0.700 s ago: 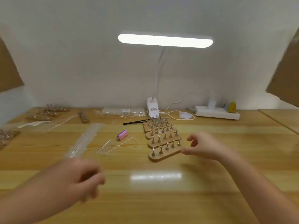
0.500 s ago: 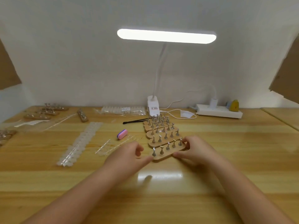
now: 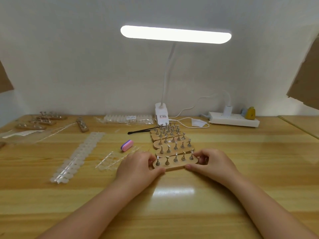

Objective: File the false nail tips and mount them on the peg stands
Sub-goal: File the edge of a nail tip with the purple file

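The nearest wooden peg stand (image 3: 176, 166), with a row of small metal pegs, lies at the table's middle. My left hand (image 3: 138, 167) grips its left end, thumb along the front edge. At the other end my right hand (image 3: 211, 163) holds it the same way. Behind it several more peg stands (image 3: 168, 135) lie stacked in a row toward the lamp. A pink and purple nail file block (image 3: 126, 145) sits to the left. Clear false nail tips lie in a long strip (image 3: 77, 156) and a shorter strip (image 3: 113, 158) left of my hands.
A clip lamp (image 3: 160, 113) stands at the back centre, with black tweezers (image 3: 141, 130) near it. A white power strip (image 3: 233, 120) sits back right. More peg stands (image 3: 41, 120) and a bag of nail tips (image 3: 127, 119) line the back left.
Both hands have moved in from the sides and taken hold of the nearest peg stand's two ends. The stand has turned to lie more square to me.
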`<state>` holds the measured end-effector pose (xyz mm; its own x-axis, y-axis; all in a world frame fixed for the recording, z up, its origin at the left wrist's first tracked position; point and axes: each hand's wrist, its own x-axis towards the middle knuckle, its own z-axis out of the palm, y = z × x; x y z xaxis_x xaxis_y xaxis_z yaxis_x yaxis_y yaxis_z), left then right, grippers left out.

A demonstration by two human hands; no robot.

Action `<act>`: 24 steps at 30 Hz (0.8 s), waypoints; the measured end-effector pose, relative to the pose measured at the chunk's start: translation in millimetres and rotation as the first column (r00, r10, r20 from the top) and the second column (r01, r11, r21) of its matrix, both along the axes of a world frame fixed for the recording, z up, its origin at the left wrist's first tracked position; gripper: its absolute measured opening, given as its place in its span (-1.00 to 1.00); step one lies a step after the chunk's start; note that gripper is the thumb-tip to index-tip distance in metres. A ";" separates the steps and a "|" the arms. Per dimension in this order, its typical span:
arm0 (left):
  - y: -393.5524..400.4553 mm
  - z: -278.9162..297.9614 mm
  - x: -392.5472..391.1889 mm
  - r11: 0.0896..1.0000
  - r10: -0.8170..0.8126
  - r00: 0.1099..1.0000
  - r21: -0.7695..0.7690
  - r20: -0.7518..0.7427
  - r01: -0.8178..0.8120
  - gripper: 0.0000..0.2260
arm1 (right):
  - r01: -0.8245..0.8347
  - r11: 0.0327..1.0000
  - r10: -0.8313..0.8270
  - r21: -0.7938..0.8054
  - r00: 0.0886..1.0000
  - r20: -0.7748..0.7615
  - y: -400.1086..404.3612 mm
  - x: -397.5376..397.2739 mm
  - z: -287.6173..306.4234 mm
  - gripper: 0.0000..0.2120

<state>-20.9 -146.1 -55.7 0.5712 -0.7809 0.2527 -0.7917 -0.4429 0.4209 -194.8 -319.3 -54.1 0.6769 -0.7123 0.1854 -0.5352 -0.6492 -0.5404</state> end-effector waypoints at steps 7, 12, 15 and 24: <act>0.1 4.6 13.0 1.000 0.000 0.991 -0.019 0.137 0.002 -0.70 | -0.007 0.998 0.009 -0.060 0.999 0.042 4.8 -1.6 -4.4 -0.59; 6.2 5.2 51.0 0.978 0.185 0.973 -0.125 0.138 -0.168 -0.77 | -0.036 0.996 0.042 -0.075 0.997 0.068 6.5 -2.5 -4.2 -0.59; 7.9 -2.0 68.7 0.961 0.253 0.963 -0.135 0.091 -0.240 -0.70 | -0.057 0.994 0.062 -0.097 0.997 0.055 7.5 -2.2 -3.3 -0.58; 10.0 -2.6 69.0 0.919 0.259 0.961 -0.330 0.096 -0.215 -0.75 | -0.043 0.977 0.067 -0.208 0.992 0.110 16.9 -3.3 3.9 -0.66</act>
